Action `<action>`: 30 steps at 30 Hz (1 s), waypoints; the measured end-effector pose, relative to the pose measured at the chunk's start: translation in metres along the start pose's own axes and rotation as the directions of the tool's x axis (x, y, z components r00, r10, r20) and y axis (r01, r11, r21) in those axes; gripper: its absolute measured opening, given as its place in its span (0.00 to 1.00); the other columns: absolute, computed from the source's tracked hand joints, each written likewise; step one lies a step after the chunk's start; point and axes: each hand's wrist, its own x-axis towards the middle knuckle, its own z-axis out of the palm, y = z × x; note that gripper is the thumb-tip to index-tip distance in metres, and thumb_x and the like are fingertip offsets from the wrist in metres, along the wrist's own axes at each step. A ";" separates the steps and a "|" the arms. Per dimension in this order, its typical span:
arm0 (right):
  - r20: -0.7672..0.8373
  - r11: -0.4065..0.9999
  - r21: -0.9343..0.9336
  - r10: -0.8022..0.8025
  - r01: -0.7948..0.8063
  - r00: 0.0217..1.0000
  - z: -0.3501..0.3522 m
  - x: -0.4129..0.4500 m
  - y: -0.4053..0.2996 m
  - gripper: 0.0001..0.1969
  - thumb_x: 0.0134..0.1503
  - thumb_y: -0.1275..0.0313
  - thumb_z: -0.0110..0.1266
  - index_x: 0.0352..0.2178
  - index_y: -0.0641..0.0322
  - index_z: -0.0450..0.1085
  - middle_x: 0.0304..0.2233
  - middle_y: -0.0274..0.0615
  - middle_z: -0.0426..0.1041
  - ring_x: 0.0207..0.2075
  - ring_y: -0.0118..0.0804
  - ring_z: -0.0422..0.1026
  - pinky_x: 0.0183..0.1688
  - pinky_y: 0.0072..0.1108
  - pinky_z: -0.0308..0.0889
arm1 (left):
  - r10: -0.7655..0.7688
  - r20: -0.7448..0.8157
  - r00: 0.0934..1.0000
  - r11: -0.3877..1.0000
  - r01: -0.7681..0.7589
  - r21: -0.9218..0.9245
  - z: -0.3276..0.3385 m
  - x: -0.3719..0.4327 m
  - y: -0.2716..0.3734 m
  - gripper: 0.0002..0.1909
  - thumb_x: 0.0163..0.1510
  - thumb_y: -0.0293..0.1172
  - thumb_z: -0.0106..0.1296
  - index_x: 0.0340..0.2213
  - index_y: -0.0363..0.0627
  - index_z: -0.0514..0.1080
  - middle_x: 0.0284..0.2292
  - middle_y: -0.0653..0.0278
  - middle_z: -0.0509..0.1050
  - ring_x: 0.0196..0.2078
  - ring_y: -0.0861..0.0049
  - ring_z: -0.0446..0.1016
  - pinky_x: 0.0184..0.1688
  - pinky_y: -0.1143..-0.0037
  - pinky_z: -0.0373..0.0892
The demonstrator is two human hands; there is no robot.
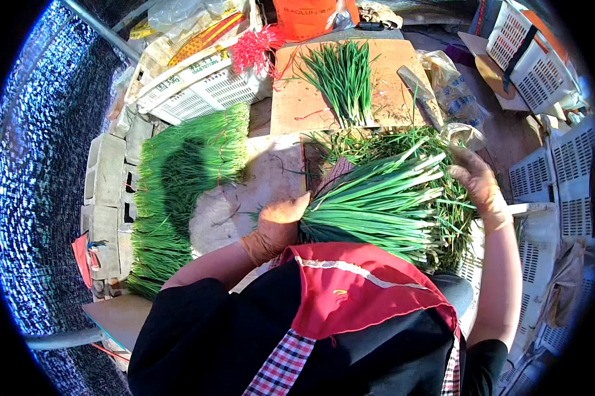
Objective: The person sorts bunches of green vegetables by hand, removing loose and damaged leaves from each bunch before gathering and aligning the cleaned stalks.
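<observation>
My gloved left hand (281,222) grips the leafy end of a large bunch of green garlic chives (371,213), whose pale stem ends fan out to the right. My gloved right hand (475,180) is apart from those stem ends, its fingers spread and holding nothing that I can see. Under and behind the bunch lies a heap of loose, partly yellowed leaves (456,232). Beyond it, a smaller bunch of chives (347,81) rests on a wooden board (394,59), with a wide-bladed knife (421,94) at the board's right side.
Tied chive bundles (183,198) are stacked on the left beside concrete blocks (104,173). A white plastic crate (203,94) with red plastic ties (255,49) stands behind them. An orange bag (302,20) is at the back; more white crates (535,59) line the right side.
</observation>
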 end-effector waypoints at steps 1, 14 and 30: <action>0.098 0.995 -0.027 0.098 -0.095 0.990 0.018 0.004 -0.003 0.25 0.43 0.74 0.64 0.46 0.59 0.69 0.45 0.41 0.70 0.46 0.36 0.69 0.49 0.25 0.64 | 0.001 -0.002 1.000 1.000 -0.001 -0.012 0.002 -0.001 -0.001 0.29 0.41 0.31 0.51 0.48 0.45 0.64 0.18 0.55 0.70 0.20 0.59 0.71 0.21 0.64 0.66; 0.093 0.837 -0.435 -0.326 0.333 0.941 0.013 -0.020 0.022 0.12 0.49 0.75 0.53 0.38 0.61 0.73 0.41 0.42 0.74 0.40 0.34 0.71 0.42 0.25 0.67 | -0.030 0.006 1.000 0.999 0.030 0.037 0.007 -0.001 -0.003 0.27 0.44 0.30 0.48 0.50 0.49 0.64 0.18 0.57 0.69 0.19 0.60 0.71 0.21 0.64 0.66; 0.192 0.953 -0.104 0.301 -0.285 0.934 0.054 -0.007 -0.012 0.15 0.43 0.72 0.66 0.33 0.67 0.74 0.30 0.38 0.76 0.31 0.27 0.71 0.38 0.20 0.67 | -0.043 -0.027 0.999 0.994 0.045 0.097 0.013 0.002 -0.005 0.21 0.49 0.37 0.46 0.48 0.61 0.67 0.20 0.60 0.72 0.19 0.63 0.73 0.19 0.66 0.67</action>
